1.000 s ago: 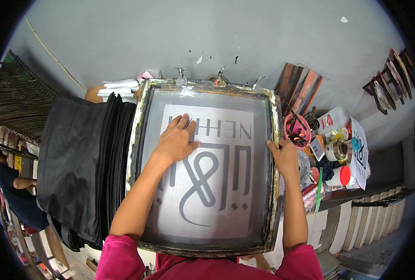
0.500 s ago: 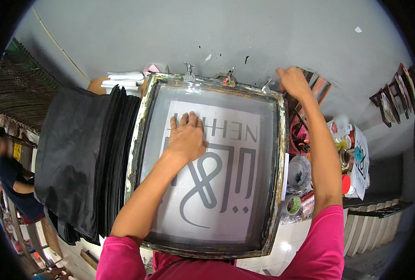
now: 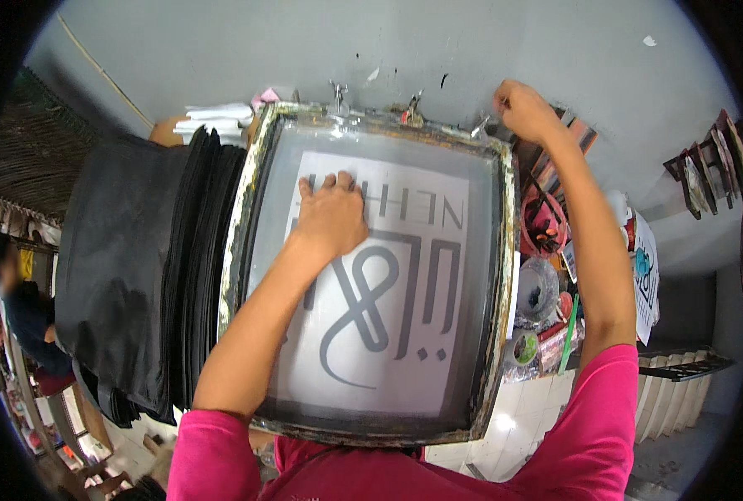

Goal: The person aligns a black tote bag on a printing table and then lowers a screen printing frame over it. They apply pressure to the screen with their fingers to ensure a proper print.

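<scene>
A screen-printing frame [image 3: 507, 250] with worn, paint-spattered edges lies in front of me. Through its mesh shows a white sheet [image 3: 305, 367] with dark mirrored lettering. My left hand [image 3: 331, 219] rests on the upper left of the mesh, palm down, fingers spread. At the frame's far right corner is a metal clamp [image 3: 481, 127]. My right hand [image 3: 523, 110] is raised just beside and above it, fingers curled together; whatever they hold, if anything, is hidden. Two more clamps, a left one [image 3: 338, 96] and a middle one [image 3: 411, 108], sit along the far edge.
A thick stack of black fabric pieces [image 3: 121, 267] stands left of the frame. To the right are a red tub [image 3: 543, 221] of tools, a clear plastic container [image 3: 537, 288] and a green stick [image 3: 569, 334]. A grey wall [image 3: 305, 50] rises behind. Another person [image 3: 29, 317] is far left.
The frame and its surroundings sit slightly higher in view. My right fingers have curled in more, and the right forearm has swung outward, uncovering the green stick. My left hand stays on the mesh.
</scene>
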`<state>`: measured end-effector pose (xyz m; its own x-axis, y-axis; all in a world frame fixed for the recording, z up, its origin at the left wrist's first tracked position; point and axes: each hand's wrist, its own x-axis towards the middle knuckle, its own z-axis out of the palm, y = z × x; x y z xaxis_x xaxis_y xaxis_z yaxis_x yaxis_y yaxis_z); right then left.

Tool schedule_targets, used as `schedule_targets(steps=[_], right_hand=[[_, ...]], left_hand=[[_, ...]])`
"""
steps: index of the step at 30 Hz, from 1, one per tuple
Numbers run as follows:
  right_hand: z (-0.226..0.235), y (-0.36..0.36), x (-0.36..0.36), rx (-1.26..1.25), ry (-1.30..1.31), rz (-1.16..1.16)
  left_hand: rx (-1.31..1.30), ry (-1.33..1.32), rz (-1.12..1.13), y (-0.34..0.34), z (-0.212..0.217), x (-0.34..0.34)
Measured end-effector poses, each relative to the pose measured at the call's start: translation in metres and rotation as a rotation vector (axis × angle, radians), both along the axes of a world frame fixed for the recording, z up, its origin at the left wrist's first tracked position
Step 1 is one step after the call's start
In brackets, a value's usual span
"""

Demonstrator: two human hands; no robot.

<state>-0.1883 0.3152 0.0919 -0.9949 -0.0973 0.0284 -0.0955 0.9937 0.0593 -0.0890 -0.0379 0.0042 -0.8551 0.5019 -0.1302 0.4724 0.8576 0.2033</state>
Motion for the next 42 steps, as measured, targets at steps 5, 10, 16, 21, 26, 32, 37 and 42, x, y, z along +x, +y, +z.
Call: schedule_targets(steps=[5,10,16,21,26,32,37,42], right_hand=[[-0.040,-0.020,0.001,-0.015,0.012,-0.347],[0.001,-0.043,0.003,-0.314,-0.245,-0.520],[-0.021,0.013,0.001,0.052,-0.072,0.166],[-0.044,-0.037,0.000,0.187,0.004,-0.212],[-0.018,-0.041,-0.003,0.040,-0.090,-0.310],[-0.033,-0.054,0.010,0.033,0.006,-0.460],[-0.032,-0.036,-0.005,-0.206,-0.175,-0.680],[-0.007,-0.005,0.002,-0.342,-0.351,-0.283]], left_hand=[[-0.029,-0.044,-0.015,0.012,0.003,-0.005],[-0.060,-0.098,0.030,0.007,0.011,-0.006],[-0.051,-0.074,0.016,0.012,0.010,-0.006],[-0.029,-0.108,0.027,0.013,0.011,-0.007],[-0.085,-0.080,0.026,0.010,0.012,-0.007],[0.046,-0.034,0.031,0.005,-0.001,-0.004],[-0.013,-0.072,0.003,0.016,0.003,-0.007],[0.000,-0.019,0.017,0.006,0.000,-0.005]])
